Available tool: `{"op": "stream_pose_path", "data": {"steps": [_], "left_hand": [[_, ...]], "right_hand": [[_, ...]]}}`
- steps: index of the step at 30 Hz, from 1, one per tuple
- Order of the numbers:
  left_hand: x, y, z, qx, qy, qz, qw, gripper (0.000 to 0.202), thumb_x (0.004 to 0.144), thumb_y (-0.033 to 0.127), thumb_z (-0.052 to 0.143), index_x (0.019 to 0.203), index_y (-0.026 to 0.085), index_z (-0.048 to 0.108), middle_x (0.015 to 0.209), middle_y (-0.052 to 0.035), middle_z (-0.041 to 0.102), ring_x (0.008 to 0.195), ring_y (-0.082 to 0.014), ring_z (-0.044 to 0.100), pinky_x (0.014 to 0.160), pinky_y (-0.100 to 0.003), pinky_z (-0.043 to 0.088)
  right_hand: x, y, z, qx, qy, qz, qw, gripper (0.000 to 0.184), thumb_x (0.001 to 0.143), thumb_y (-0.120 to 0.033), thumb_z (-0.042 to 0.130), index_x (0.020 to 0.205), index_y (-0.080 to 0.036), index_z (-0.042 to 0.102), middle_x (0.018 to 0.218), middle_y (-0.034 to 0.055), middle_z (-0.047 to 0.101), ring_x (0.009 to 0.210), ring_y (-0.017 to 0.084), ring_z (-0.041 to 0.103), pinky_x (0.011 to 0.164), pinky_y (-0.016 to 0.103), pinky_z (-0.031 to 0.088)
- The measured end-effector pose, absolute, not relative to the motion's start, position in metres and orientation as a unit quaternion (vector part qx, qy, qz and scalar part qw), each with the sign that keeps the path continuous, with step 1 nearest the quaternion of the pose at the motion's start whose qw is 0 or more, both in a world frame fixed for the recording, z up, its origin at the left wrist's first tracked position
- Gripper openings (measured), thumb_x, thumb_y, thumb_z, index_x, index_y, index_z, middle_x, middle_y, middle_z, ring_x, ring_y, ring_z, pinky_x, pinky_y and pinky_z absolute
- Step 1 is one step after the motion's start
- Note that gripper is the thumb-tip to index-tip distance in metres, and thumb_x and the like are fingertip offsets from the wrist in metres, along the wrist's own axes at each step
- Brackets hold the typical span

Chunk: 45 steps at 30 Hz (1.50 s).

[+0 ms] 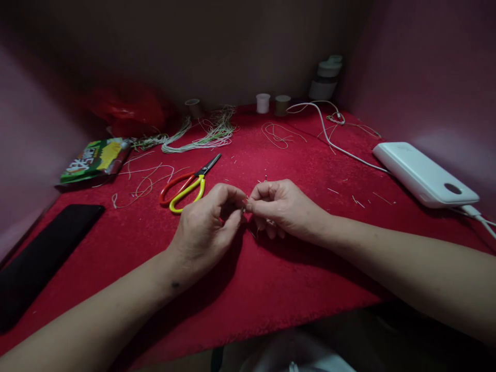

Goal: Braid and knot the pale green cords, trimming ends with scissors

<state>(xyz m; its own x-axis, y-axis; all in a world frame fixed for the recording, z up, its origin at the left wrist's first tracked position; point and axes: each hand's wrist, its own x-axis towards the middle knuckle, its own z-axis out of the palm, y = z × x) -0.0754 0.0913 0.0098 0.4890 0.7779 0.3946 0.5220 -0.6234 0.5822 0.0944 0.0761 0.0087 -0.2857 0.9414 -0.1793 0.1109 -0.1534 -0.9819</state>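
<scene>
Over red cloth (271, 299), left hand (207, 222) and right hand (287, 206) pinch a thin cord (244, 209) between their fingertips.

Dim light pools mid-table, gloom at the back

The scene is underlit. Red cloth (341, 165) is brightest across its middle and darkens toward the near edge; below that edge is murk. The back wall (217, 46) sinks into brown-black, swallowing much of the red plastic bag (127, 111) at far left and dulling the lidded bottle (324, 82) at far right. Soft shadows lie on the near side of both hands, suggesting light from above and beyond. The white power bank (422, 173) stands out palely, beside a hazy glow on the right wall (430, 139). Wide-angle distortion stretches the forearms (127, 299) outward. Detail between the fingertips (253, 206) is indistinct.
</scene>
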Motion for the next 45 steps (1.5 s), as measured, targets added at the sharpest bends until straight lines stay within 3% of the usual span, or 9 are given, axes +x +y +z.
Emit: {"op": "stream_pose_path", "data": {"steps": [16, 25, 34, 45], "left_hand": [[-0.0744, 0.0896, 0.0101, 0.839, 0.355, 0.333, 0.245, 0.019, 0.078, 0.013, 0.057, 0.096, 0.018, 0.054, 0.082, -0.0024, 0.066, 0.068, -0.0132, 0.066, 0.060, -0.025, 0.055], [-0.0762, 0.0914, 0.0112, 0.843, 0.363, 0.312, 0.245, 0.007, 0.085, 0.016, 0.055, 0.084, 0.021, 0.060, 0.071, -0.0003, 0.068, 0.063, -0.0137, 0.066, 0.059, -0.026, 0.054], [-0.0757, 0.0939, 0.0169, 0.878, 0.310, 0.349, 0.101, 0.014, 0.081, 0.006, 0.058, 0.078, 0.019, 0.062, 0.081, -0.0035, 0.057, 0.077, -0.0144, 0.056, 0.066, -0.027, 0.049], [-0.0763, 0.0884, 0.0166, 0.901, 0.280, 0.328, 0.046, 0.014, 0.085, 0.006, 0.056, 0.084, 0.020, 0.059, 0.091, -0.0021, 0.058, 0.079, -0.0109, 0.059, 0.067, -0.022, 0.049]], "right_hand": [[0.0961, 0.0758, 0.0063, -0.473, -0.548, 0.588, 0.361, 0.010, 0.079, -0.017, 0.051, 0.070, -0.016, 0.051, 0.047, -0.0052, 0.055, 0.031, 0.005, 0.045, 0.027, 0.013, 0.034], [0.0976, 0.0767, 0.0075, -0.465, -0.543, 0.599, 0.361, 0.011, 0.080, -0.017, 0.052, 0.069, -0.016, 0.052, 0.047, -0.0046, 0.056, 0.032, 0.005, 0.046, 0.028, 0.013, 0.033], [0.0973, 0.0787, 0.0085, -0.452, -0.517, 0.614, 0.388, 0.012, 0.080, -0.018, 0.053, 0.068, -0.015, 0.053, 0.051, -0.0042, 0.056, 0.033, 0.006, 0.048, 0.029, 0.014, 0.034], [0.1003, 0.0795, 0.0079, -0.430, -0.506, 0.628, 0.405, 0.012, 0.082, -0.019, 0.052, 0.071, -0.015, 0.054, 0.051, -0.0033, 0.057, 0.035, 0.006, 0.049, 0.030, 0.014, 0.034]]}}
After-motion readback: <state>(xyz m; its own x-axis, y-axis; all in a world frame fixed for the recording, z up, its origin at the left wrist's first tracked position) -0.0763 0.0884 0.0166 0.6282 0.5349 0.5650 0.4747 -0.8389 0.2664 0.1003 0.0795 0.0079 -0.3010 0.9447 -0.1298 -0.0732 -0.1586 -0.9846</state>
